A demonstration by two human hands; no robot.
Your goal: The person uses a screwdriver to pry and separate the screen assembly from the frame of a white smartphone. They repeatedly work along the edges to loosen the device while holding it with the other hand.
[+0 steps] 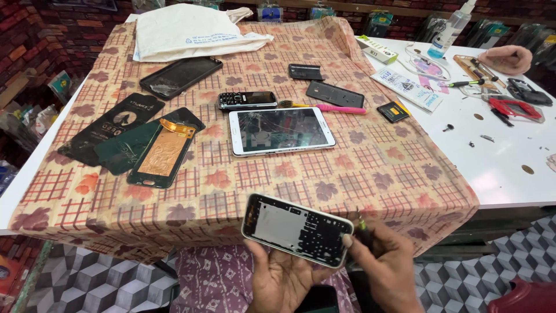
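Two hands work at the near edge of the scene, below the cloth's hanging hem. The left hand [282,277] cups an opened smartphone frame, silver-edged with a pale plate and dark circuit area [297,230], from beneath, fingers closed around its near long side. The right hand [387,268] is clenched around a thin dark-handled tool with a yellow-green collar [362,227], whose tip I cannot see; it appears to meet the frame's right end.

For this step it seems wise to keep the frame level and braced in the palm, with the tool held upright and pressed lightly, since the phone is held over the lap, off the surface, and any small loose part would drop to the floor.

Farther out, on the checked leaf-patterned cloth [370,174] that covers the surface, lies a white tablet with a cracked screen [281,131]. To its left sits a dark back cover with a copper-coloured sheet [164,152]. Beyond the tablet are a black keypad phone [247,100] and a pink-handled brush [330,108]. At far right, another person's hand [508,58] rests on the bare white surface [504,174].
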